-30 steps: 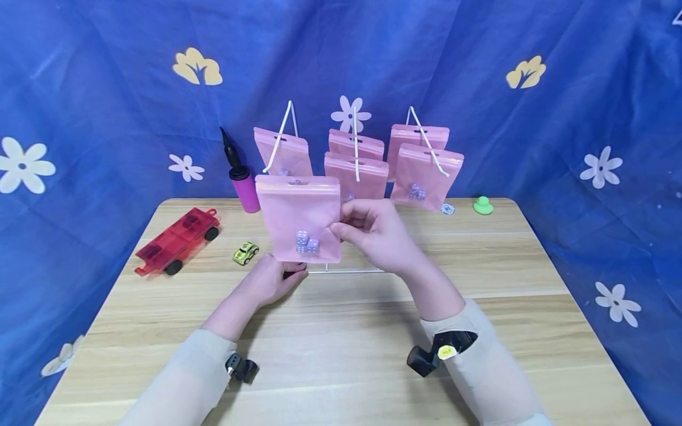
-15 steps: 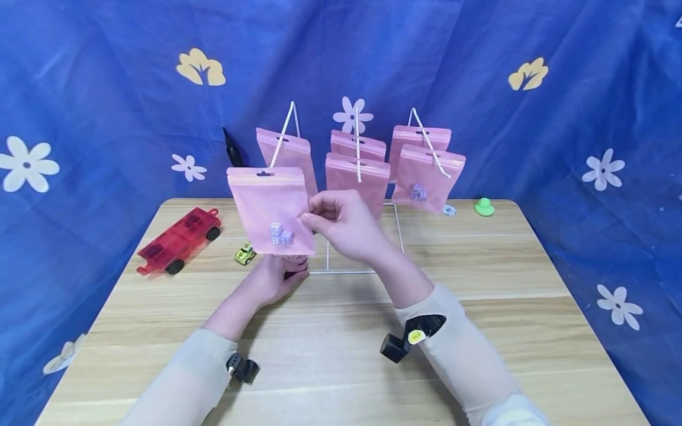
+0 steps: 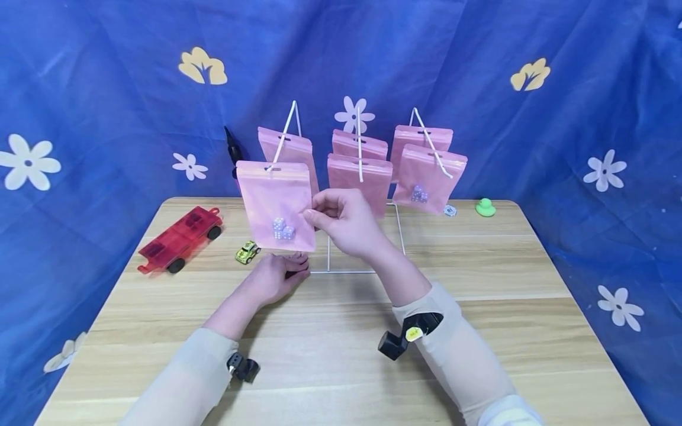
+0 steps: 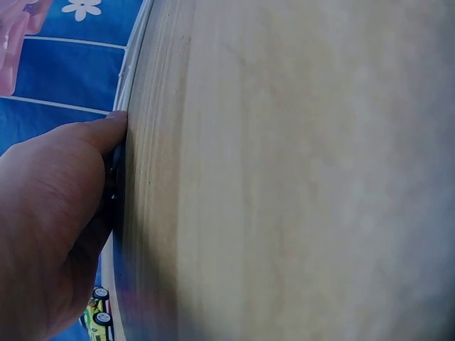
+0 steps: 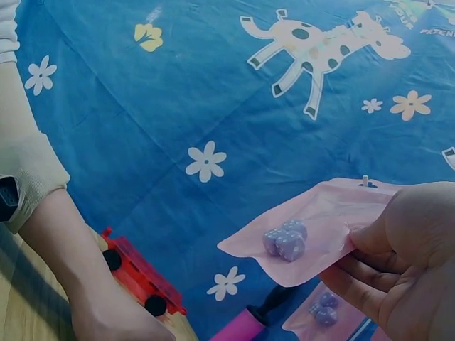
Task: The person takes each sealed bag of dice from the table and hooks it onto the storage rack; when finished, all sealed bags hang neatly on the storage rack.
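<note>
My right hand [image 3: 348, 225] pinches the right edge of a pink zip bag [image 3: 277, 195], its thumb in front. Several pale purple dice [image 5: 286, 240] lie in the bottom of that bag. The tip of the left prong [image 3: 282, 139] of a white wire display rack [image 3: 341, 272] is at the bag's hang hole; in the right wrist view the tip pokes up through it. Low at the rack's front left corner, my left hand [image 4: 57, 192] grips the base wire, thumb on the near side. Its other fingertips are mostly hidden.
More pink bags [image 3: 359, 186] hang on the rack's three prongs. To the left are a red toy trailer [image 3: 181, 239], a small yellow-green toy car [image 3: 247, 252] and a balloon pump [image 5: 242, 327]. A green rubber duck [image 3: 485, 207] and a poker chip [image 3: 450, 210] lie back right.
My right hand has carried the pink bag leftward and slightly up, bringing its hang hole onto the left prong's tip. The left hand has stayed at the rack's base.
</note>
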`<state>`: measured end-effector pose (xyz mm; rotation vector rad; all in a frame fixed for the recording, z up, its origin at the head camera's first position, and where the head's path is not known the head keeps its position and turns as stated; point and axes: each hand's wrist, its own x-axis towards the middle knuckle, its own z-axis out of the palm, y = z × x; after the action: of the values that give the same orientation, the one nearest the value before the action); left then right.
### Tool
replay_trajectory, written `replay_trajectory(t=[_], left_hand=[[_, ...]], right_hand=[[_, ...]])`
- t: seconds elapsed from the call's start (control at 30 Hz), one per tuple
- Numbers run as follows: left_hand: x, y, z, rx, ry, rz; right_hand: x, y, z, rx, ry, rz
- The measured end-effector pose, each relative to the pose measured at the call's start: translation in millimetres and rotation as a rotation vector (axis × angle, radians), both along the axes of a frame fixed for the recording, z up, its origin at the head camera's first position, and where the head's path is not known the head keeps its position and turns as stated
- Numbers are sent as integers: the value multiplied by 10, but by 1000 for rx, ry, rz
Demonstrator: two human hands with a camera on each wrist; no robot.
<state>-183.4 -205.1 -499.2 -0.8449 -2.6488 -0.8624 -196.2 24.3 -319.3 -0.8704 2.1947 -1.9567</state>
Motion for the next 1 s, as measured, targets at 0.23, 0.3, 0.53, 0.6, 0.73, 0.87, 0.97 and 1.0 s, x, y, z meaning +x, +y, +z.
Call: replay_trajectory(t=[0.23, 0.3, 0.53, 0.6, 0.73, 0.87, 0.97, 1.0], left_hand=[[14, 8, 46, -6, -3, -3], [19, 18, 66, -10, -20, -7], [12, 39, 96, -37, -83, 7], [11, 40, 93, -46, -86, 11], [10, 38, 89, -56, -84, 14], [12, 34, 94, -61, -91, 15], [7, 32, 94, -70, -100, 17], [6, 31, 95, -73, -103, 18]], right_hand=[[-51, -11, 4, 24, 6, -6], [-77, -17, -6, 30, -2, -17], [-166, -33, -34, 47, -6, -71], [-194, -41, -48, 48, -2, -82], [-237, -52, -75, 50, 4, -99], [-261, -60, -92, 65, 4, -120], [-274, -66, -111, 75, 11, -134], [-279, -68, -120, 79, 15, -138]])
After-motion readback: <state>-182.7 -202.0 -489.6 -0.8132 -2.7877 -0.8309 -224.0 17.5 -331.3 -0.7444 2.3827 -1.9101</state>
